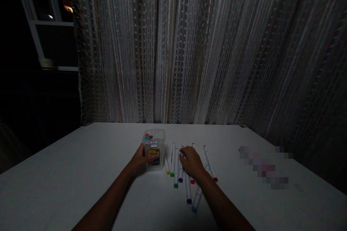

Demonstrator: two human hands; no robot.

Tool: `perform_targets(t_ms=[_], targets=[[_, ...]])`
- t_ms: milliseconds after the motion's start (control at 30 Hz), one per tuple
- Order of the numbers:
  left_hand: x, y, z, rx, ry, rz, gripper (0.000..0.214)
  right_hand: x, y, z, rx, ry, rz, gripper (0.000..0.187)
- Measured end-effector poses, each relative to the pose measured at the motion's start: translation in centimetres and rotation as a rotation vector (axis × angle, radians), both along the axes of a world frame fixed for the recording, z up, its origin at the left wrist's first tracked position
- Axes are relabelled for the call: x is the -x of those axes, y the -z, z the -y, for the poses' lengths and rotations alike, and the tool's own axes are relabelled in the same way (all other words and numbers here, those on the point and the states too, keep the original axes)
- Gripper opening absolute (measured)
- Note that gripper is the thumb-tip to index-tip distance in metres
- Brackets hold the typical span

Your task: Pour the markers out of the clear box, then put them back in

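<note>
A clear plastic box with a yellow label stands upright on the table, and my left hand is wrapped round its left side. Inside it, at the left corner, two markers show an orange end and a blue end. To the right, my right hand rests over a spread of white markers, with its fingers curled round a dark-blue-capped marker. Beside that one lie two green-capped markers, a purple-capped marker and a light-blue-capped marker. The right hand partly hides several markers.
A red-capped marker lies to the right of the group, and a yellow-capped marker lies close by the box. Farther right on the white table is a blurred-out patch. A patterned curtain hangs behind the far edge. The light is dim.
</note>
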State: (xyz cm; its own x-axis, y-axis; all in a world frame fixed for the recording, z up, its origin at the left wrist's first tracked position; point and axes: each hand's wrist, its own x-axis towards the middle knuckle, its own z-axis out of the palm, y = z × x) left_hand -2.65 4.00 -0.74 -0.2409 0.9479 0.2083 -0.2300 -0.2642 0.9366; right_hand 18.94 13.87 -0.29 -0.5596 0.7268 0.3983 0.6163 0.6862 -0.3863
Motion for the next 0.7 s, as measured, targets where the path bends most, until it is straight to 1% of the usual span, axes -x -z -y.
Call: perform_targets(t_ms=[100, 200, 333, 433, 700], targets=[[-0.15, -0.27, 0.15, -0.002, 0.027, -0.001, 0.096, -0.04, 0.04, -0.05, 0.003, 0.002, 0.008, 0.023], [-0.27, -0.2, 0.05, 0.001, 0.049, -0.008, 0.098, -0.02, -0.03, 0.0, 0.014, 0.006, 0.021, 0.024], [-0.24, 0.18, -0.28, 0.037, 0.027, -0.02, 0.094, -0.06, -0.09, 0.1, 0.034, -0.006, 0.048, 0.025], [-0.14, 0.34, -0.44, 0.03, 0.02, -0.035, 0.088, -0.11, 0.02, 0.11, 0.045, -0.032, 0.065, 0.025], [-0.26, 0.07, -0.2, 0.043, 0.024, -0.035, 0.086, 0.05, 0.19, 0.08, 0.057, -0.04, 0.069, 0.024]])
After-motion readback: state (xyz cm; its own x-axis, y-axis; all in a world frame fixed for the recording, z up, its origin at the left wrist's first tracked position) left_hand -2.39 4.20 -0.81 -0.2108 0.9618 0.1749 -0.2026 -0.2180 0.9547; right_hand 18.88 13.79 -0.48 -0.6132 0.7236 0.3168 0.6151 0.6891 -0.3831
